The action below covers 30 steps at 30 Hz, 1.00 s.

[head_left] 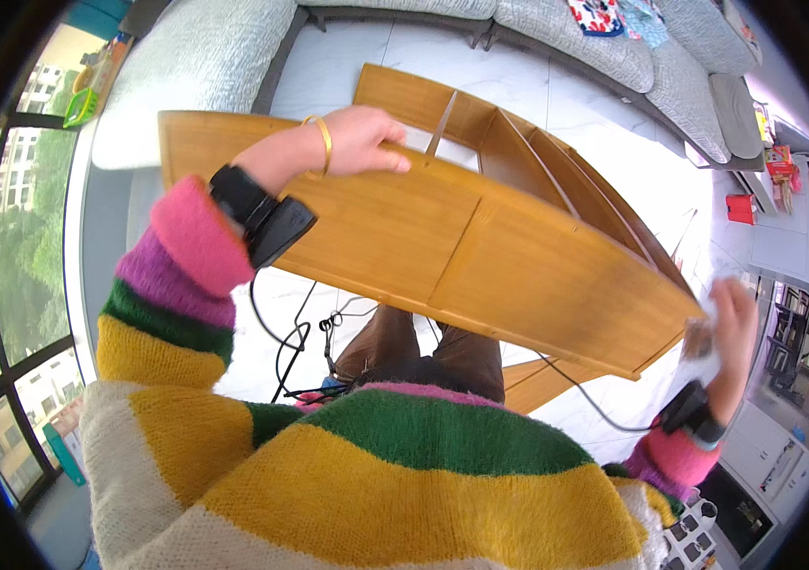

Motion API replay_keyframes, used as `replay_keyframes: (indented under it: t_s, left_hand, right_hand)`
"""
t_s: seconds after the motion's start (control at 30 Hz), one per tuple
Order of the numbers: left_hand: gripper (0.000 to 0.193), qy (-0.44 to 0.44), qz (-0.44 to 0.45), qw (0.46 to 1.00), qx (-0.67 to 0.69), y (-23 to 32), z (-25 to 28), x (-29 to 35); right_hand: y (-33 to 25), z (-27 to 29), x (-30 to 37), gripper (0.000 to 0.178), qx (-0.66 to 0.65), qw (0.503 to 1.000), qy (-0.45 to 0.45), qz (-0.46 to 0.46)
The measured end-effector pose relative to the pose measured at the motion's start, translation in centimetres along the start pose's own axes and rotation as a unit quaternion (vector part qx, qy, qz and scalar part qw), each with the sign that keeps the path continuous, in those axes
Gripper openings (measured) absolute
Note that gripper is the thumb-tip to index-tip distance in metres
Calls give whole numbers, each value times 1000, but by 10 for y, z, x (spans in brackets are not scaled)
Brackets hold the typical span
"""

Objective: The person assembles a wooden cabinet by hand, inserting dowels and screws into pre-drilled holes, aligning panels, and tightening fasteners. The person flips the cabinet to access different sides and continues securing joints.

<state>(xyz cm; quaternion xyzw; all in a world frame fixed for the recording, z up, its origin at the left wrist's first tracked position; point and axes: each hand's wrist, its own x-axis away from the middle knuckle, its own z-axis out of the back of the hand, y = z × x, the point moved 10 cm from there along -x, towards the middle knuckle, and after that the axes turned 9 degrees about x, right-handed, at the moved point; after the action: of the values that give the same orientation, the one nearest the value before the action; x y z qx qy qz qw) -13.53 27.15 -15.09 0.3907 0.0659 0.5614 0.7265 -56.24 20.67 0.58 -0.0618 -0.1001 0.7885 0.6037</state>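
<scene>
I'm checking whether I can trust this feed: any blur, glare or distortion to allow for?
Head view: right hand smeared, left hand crisper; head view: floor washed out white to the right of the wooden furniture; head view: window edges bow near the dark rim.

Sofa [556, 40]: pale grey textured upholstery, dark base. Floor [319, 71]: glossy white marble-look tiles, grey-veined, in front of the sofa. Windows [36, 195]: black-framed, daylit, left of the sofa; trees [29, 237] and buildings [44, 404] outside. Bin [740, 209]: red, near the sofa's right end.
</scene>
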Motion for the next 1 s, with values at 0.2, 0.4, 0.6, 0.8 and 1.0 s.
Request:
replay_keyframes:
  t_s: [0.2, 0.4, 0.6, 0.8, 1.0]
  left_hand:
    - [43, 11, -70, 997, 29, 37, 61, -80]
    - [43, 66, -85, 994, -2, 48, 108, -104]
    - [46, 82, -71, 989, -98, 80, 126, -101]
    - [44, 95, -98, 983, -124, 84, 153, -92]
    - [43, 85, -52, 984, -148, 138, 189, -107]
  right_hand:
    - [-2, -55, 85, 24, -177, 979, -90, -54]
    - [-1, -171, 109, 24, -309, 931, -144, -132]
    - [-36, -204, 85, 26, -376, 909, -169, -61]
    - [-153, -191, 17, 37, -462, 871, -150, 78]
    - [-173, -145, 10, 44, -468, 861, -186, 71]
